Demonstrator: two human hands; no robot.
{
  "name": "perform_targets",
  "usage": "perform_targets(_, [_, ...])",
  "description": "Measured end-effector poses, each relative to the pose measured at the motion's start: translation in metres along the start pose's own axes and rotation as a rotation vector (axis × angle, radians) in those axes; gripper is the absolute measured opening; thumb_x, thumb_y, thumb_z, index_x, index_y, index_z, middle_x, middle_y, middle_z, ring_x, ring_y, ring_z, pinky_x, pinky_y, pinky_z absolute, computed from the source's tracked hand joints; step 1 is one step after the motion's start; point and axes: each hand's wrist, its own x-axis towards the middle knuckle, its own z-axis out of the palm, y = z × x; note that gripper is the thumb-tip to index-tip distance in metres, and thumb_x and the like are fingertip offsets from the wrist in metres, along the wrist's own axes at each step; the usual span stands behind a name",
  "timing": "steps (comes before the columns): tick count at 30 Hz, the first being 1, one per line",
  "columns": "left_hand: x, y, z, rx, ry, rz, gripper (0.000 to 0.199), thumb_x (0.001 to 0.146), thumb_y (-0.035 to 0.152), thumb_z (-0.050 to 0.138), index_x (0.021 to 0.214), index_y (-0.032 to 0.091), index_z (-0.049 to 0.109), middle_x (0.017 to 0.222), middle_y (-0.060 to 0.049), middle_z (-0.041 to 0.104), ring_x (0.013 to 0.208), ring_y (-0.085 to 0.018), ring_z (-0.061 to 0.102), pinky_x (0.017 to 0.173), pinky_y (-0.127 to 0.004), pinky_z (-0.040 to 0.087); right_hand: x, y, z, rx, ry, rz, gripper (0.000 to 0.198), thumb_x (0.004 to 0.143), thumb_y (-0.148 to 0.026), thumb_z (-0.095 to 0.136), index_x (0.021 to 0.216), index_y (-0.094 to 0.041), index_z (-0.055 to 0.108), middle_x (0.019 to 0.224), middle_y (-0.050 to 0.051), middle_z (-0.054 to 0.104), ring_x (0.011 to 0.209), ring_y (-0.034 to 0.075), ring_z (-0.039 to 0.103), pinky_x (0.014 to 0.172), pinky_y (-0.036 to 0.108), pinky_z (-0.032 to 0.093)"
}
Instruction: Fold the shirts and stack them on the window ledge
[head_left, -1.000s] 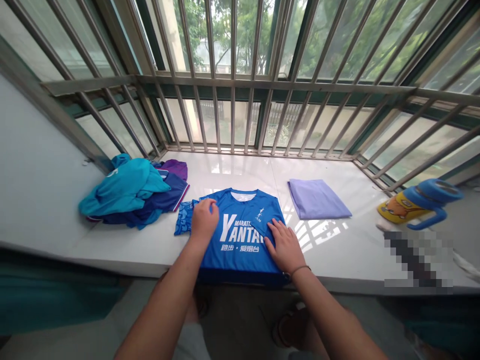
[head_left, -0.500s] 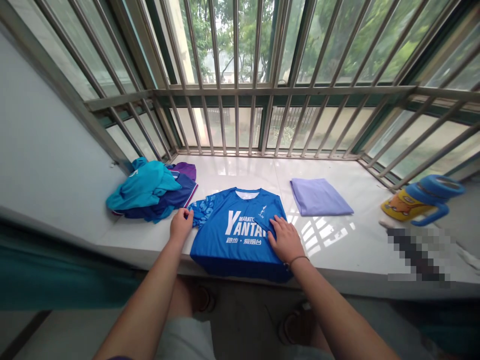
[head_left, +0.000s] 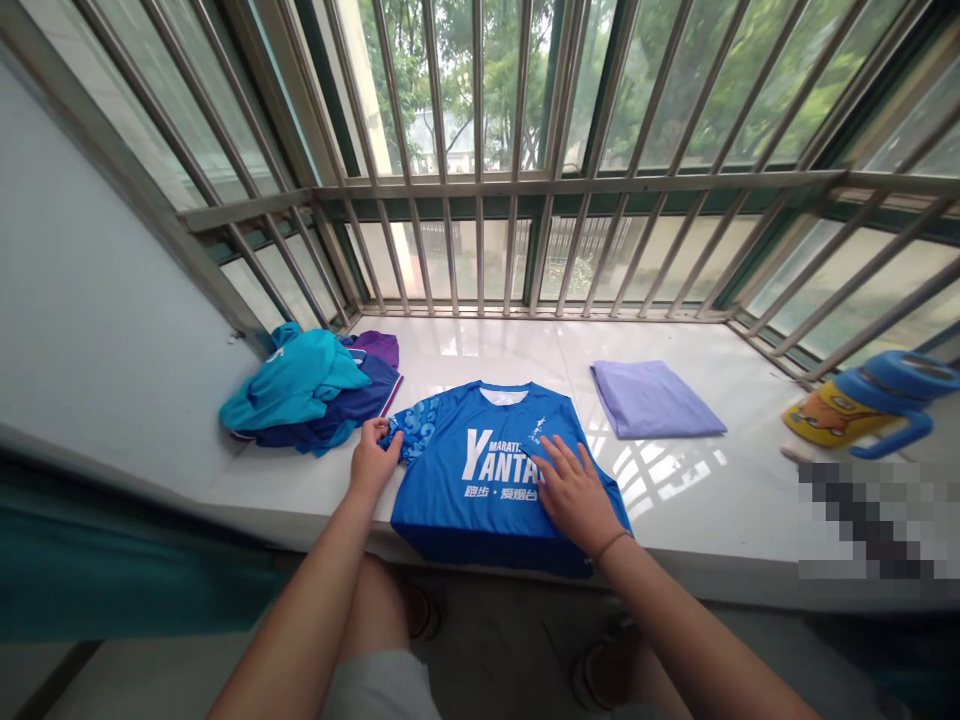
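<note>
A blue T-shirt with white lettering lies front up on the white sill, its hem hanging over the front edge. My left hand pinches the patterned sleeve on the left between thumb and fingers. On the right side of the chest rests my right hand, fingers spread, covering the end of the lettering. The sleeve on that side appears folded inward, partly hidden by the hand. To the right lies a folded lavender cloth.
A heap of turquoise, navy and purple clothes sits at the left by the wall. At the right stands a blue and yellow bottle with a handle, near a blurred-out patch. Metal bars line the window behind the sill.
The view has shifted slightly, moving everything a little to the right. The shirt's right edge now spreads farther out beneath my right wrist. My left hand keeps its pinch on the sleeve.
</note>
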Motion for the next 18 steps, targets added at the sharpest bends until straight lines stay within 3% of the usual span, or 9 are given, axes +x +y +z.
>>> perform_targets(4, [0.0,-0.005,0.0,-0.108,-0.015,0.022,0.044,0.093,0.035,0.071,0.133,0.025,0.055,0.116,-0.009,0.08,0.112,-0.025,0.078,0.102,-0.037,0.06,0.032,-0.055,0.0,0.163,-0.071,-0.17,0.045,0.107,-0.025,0.057,0.15,-0.018,0.067,0.169,0.016,0.054,0.159,0.034,0.047,0.132,0.056,0.037])
perform_targets(7, [-0.002,-0.004,0.0,-0.075,-0.016,0.09,0.043,0.096,0.03,0.067,0.137,0.025,0.056,0.124,-0.01,0.078,0.116,-0.025,0.076,0.105,-0.039,0.06,0.069,-0.102,0.006,0.359,-0.137,-0.168,0.046,0.107,-0.027,0.058,0.151,-0.018,0.065,0.164,0.018,0.058,0.146,0.03,0.061,0.122,0.046,0.051])
perform_targets(9, [-0.006,-0.003,0.001,-0.013,-0.022,0.24,0.039,0.1,0.024,0.06,0.139,0.026,0.058,0.13,-0.011,0.077,0.121,-0.026,0.075,0.107,-0.043,0.059,0.097,-0.128,0.01,0.543,-0.171,-0.047,0.045,0.108,-0.031,0.058,0.15,-0.017,0.064,0.153,0.018,0.066,0.132,0.026,0.07,0.113,0.039,0.056])
perform_targets(14, [-0.019,0.0,0.006,0.143,-0.047,0.742,0.04,0.1,0.01,0.05,0.135,0.024,0.063,0.12,-0.012,0.079,0.112,-0.03,0.075,0.097,-0.048,0.06,0.162,-0.157,0.028,1.003,-0.325,0.53,0.053,0.105,-0.052,0.066,0.144,-0.016,0.064,0.124,0.015,0.078,0.118,0.029,0.075,0.105,0.039,0.057])
perform_targets(18, [-0.026,0.008,0.003,0.153,-0.069,0.838,0.038,0.1,0.01,0.055,0.134,0.026,0.063,0.115,-0.01,0.08,0.11,-0.029,0.076,0.096,-0.047,0.058,0.188,-0.15,0.045,1.153,-0.435,0.707,0.06,0.103,-0.072,0.056,0.129,-0.018,0.068,0.113,0.015,0.08,0.092,0.027,0.079,0.075,0.036,0.063])
